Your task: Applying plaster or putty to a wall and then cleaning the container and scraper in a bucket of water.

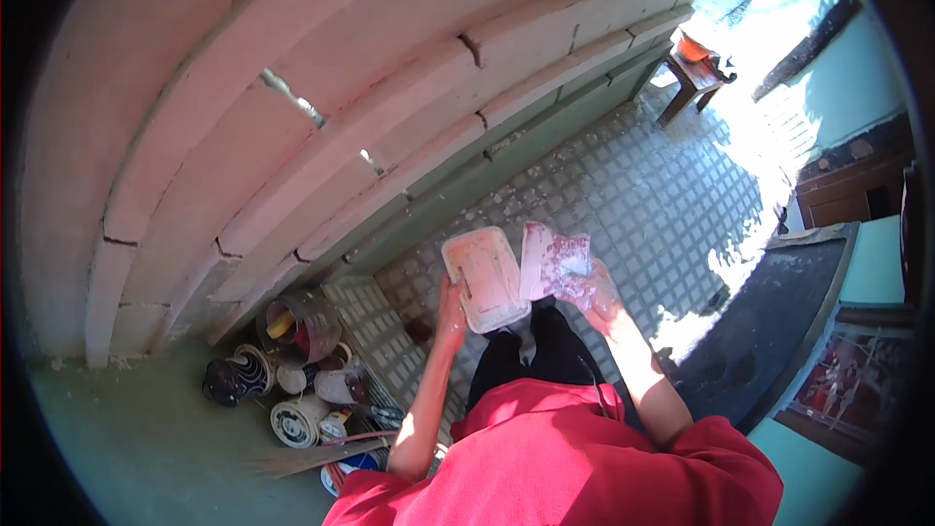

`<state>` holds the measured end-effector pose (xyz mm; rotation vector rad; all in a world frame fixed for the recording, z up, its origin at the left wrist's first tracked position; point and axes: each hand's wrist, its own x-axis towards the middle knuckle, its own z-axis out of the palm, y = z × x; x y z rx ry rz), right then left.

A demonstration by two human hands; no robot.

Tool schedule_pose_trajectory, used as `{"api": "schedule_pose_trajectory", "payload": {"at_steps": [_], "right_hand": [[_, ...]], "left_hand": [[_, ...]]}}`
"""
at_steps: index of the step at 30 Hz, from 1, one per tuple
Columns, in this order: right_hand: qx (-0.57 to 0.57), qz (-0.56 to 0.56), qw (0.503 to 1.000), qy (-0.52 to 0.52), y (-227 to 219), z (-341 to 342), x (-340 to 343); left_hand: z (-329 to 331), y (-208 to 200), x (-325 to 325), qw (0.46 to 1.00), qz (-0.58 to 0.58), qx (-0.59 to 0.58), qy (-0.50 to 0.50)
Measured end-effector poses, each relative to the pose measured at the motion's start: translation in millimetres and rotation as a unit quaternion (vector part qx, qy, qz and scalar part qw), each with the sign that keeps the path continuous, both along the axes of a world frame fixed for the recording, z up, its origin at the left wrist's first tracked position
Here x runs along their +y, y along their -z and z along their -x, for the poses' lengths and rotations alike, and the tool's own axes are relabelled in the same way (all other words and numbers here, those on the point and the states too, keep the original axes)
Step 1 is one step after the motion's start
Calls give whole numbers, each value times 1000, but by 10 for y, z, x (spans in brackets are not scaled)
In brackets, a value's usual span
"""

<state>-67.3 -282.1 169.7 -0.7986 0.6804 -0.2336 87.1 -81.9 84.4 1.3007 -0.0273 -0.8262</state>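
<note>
My left hand (451, 312) is closed on the near left edge of a shallow plastic tray (487, 278), rectangular with rounded corners and coated in pale pink paste. In my right hand (601, 300) is a wide putty scraper (547, 261), its flat blade smeared with pink and white paste. The blade stands beside the tray's right edge, very close to it; whether they touch I cannot tell. The scraper's handle is hidden by my fingers, which have paste on them. Both things are held in front of my body, above the tiled floor.
A pink wall (341, 88) with raised bands runs along the left. Buckets and tubs (297, 419) crowd the lower left, with a broom (312, 458) among them. At the far right stands a small wooden table (693, 78) bearing an orange bowl (692, 47). A dark slab (779, 302) lies to the right.
</note>
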Motion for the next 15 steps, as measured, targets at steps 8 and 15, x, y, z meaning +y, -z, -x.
{"api": "schedule_pose_trajectory", "payload": {"at_steps": [8,15], "right_hand": [[-57,-22,983,174,447,917,-297],[10,152,946,287,369,1618,-1574]], "left_hand": [[574,-322,-1325,985,-27,-3,173],[1119,-203,-2667,967,-45,14,252]]}}
